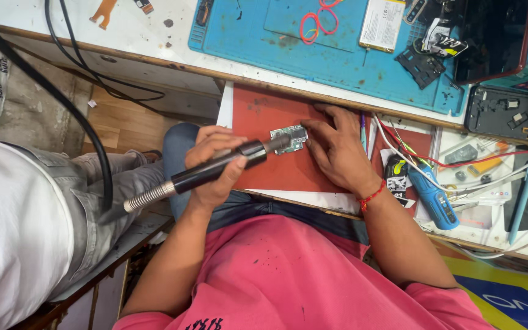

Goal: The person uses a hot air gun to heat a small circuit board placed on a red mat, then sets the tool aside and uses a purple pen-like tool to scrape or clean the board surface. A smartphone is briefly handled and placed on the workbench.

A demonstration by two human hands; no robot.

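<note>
My left hand (pixel 212 165) is wrapped around the black handle of a hot-air wand (pixel 215 168), whose metal nozzle points at a small green circuit board (pixel 289 138) lying on the red mat (pixel 276 168) in front of me. My right hand (pixel 337 150) lies flat and loosely spread on the mat, fingertips (pixel 308 127) pressing the board's right edge; it grips nothing. The wand's coiled metal sleeve runs off to my left toward a black hose (pixel 93 146) that loops over the floor beside another person's grey trouser leg (pixel 102 195). Beyond the mat sits a blue work mat (pixel 337 58) with red wire loops (pixel 316 21), a flat battery (pixel 383 24) and black phone parts (pixel 420 64). Just right of my right hand lie thin tools (pixel 363 131), red and white wires (pixel 459 165), and a blue handheld tool (pixel 434 198), crowding that side. A red thread (pixel 371 197) circles my right wrist.
</note>
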